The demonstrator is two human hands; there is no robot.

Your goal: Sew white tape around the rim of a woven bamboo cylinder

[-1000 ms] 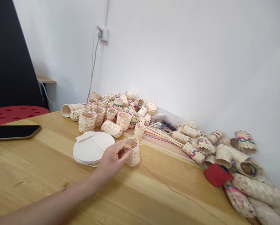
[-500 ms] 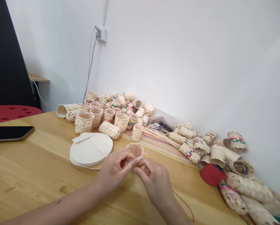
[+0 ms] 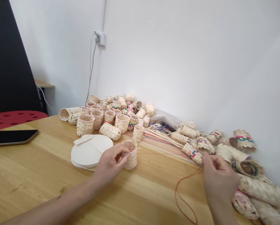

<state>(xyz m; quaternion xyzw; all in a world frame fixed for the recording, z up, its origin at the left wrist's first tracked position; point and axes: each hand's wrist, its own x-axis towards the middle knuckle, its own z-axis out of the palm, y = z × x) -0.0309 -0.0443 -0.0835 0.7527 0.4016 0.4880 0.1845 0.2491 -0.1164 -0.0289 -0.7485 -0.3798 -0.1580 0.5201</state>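
My left hand [image 3: 112, 161] is closed on the rim of a small woven bamboo basket [image 3: 131, 160], which stands upright on the table. A thin pale strip lies along the rim at my fingertips. Far to the right, my right hand [image 3: 218, 178] pinches an orange-red thread [image 3: 177, 190]. One taut stretch of the thread runs from the basket rim towards my right fingers, and a loose loop hangs down onto the table. Whether a needle is in my right fingers cannot be seen. Left of the basket lies a stack of white discs [image 3: 90, 153] with a pale flat piece on top.
Many woven baskets [image 3: 85, 125] are heaped along the wall, with more woven tubes [image 3: 262, 187] at the right. Thin sticks [image 3: 164, 137] and coloured strips lie between. A dark tablet or phone [image 3: 13, 137] lies at the left, near a red stool [image 3: 18, 118].
My right hand has moved away from the basket to the right, drawing the thread out. My left hand stays at the rim, and the basket shows slightly further left.
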